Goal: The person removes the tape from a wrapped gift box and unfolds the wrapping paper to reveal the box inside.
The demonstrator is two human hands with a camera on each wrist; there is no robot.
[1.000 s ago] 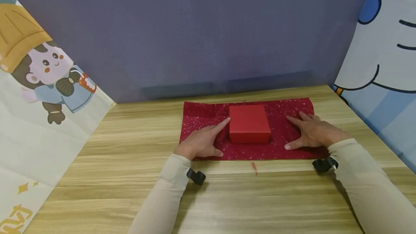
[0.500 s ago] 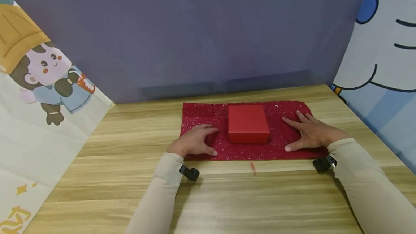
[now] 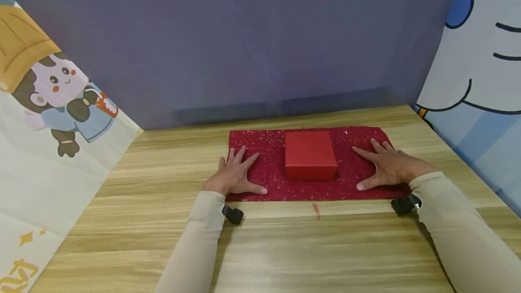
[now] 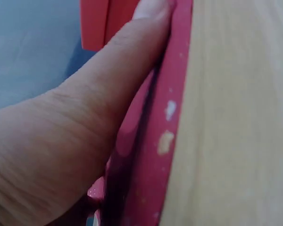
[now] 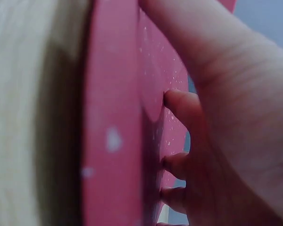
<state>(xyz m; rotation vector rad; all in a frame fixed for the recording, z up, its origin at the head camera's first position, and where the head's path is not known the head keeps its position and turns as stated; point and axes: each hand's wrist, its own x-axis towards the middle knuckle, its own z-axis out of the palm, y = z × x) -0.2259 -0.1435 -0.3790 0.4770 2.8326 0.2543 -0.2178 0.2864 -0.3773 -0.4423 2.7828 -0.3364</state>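
Observation:
A plain red box (image 3: 310,150) with a lid sits near the middle of a dark red sheet (image 3: 299,189) flecked with pale specks. My left hand (image 3: 234,176) rests on the sheet's left end, fingers spread and thumb lying along the near edge. On the right end, my right hand (image 3: 388,166) presses down with its fingers apart, thumb pointing towards the box. Both hands are away from the box. In the left wrist view the thumb (image 4: 99,89) lies over the sheet's edge, with a corner of the box beyond. The right wrist view shows several fingertips touching the sheet (image 5: 115,94).
The sheet lies on a wood-grain table (image 3: 317,252), close to a dark grey-blue panel (image 3: 260,44) at the back. Cartoon-printed cloths hang at the left (image 3: 73,148) and right (image 3: 484,89). A small reddish mark (image 3: 316,210) shows on the table in front of the sheet.
My left hand has moved left from beside the box to the sheet's left end, and its fingers have spread. My right hand has stayed nearly in place; the sheet's far right corner now lies lower.

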